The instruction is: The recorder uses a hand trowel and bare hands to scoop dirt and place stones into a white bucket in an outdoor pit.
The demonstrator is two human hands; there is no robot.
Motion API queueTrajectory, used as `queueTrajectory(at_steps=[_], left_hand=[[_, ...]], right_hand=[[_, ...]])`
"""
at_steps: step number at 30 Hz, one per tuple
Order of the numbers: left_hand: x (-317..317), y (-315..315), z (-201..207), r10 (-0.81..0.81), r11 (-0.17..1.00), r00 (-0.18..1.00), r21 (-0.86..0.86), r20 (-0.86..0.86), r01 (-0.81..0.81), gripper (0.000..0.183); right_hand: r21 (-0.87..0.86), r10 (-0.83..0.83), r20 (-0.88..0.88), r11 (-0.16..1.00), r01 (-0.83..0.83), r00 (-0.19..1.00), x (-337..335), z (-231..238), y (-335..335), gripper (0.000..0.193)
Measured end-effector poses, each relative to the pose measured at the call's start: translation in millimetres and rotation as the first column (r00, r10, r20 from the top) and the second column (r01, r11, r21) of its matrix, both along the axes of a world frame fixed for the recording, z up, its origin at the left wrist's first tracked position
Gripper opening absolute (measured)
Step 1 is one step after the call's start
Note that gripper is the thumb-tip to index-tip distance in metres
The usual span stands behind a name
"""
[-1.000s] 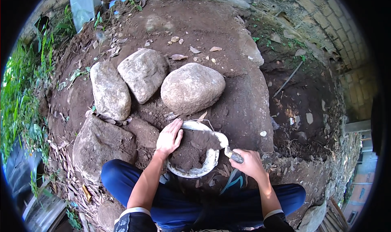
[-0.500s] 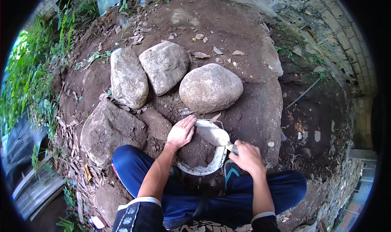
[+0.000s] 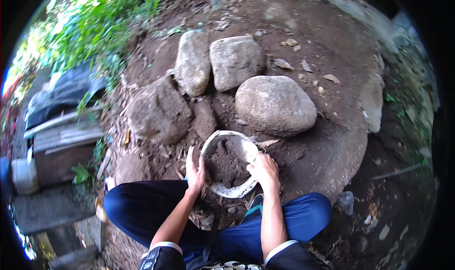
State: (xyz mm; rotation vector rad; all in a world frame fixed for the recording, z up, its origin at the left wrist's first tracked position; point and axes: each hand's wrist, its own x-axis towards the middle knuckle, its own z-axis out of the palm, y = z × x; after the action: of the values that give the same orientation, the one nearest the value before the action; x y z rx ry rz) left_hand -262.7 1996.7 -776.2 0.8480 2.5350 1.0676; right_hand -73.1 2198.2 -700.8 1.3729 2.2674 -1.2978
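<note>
A round, off-white bucket (image 3: pixel 237 192) with a dirt-smeared rim stands between my legs. Dark loose soil (image 3: pixel 227 164) lies inside it, with pale inner wall showing at the upper right. My left hand (image 3: pixel 195 173) is upright beside the bucket's left side, fingers stretched and thumb apart; it is open, and contact with the rim is unclear. At the right rim, my right hand (image 3: pixel 265 170) is closed, its curled fingertips reaching over the edge. What it holds is hidden by the fingers; no tool shows clearly.
Several large stones, including a rounded boulder (image 3: pixel 276 105) and a flatter rock (image 3: pixel 160 112), curve around the bucket's far and left sides. Dry leaves (image 3: pixel 283 64) dot the dirt. A stone ledge (image 3: pixel 372 97) drops off at the right. Boards (image 3: pixel 71 139) and a dark tarp (image 3: pixel 66 99) lie left.
My left hand has left the far rim for the bucket's left side. My right hand, earlier on a short tool handle at the right rim, now curls over that rim. The view has turned left.
</note>
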Motion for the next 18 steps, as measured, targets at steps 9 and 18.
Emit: queueTrajectory(at_steps=[9, 18], left_hand=[[32.5, -15.1, -28.7, 0.311, 0.929, 0.848, 0.054, 0.429, -0.367, 0.040], [33.8, -8.8, -48.6, 0.072, 0.840, 0.740, 0.360, 0.669, -0.407, 0.036]], right_hand=[[0.065, -0.042, -0.080, 0.997, 0.047, 0.996, -5.1, -1.7, -17.9, 0.036], [0.179, -0.160, -0.139, 0.967, 0.183, 0.977, -10.9, -52.7, -35.7, 0.040]])
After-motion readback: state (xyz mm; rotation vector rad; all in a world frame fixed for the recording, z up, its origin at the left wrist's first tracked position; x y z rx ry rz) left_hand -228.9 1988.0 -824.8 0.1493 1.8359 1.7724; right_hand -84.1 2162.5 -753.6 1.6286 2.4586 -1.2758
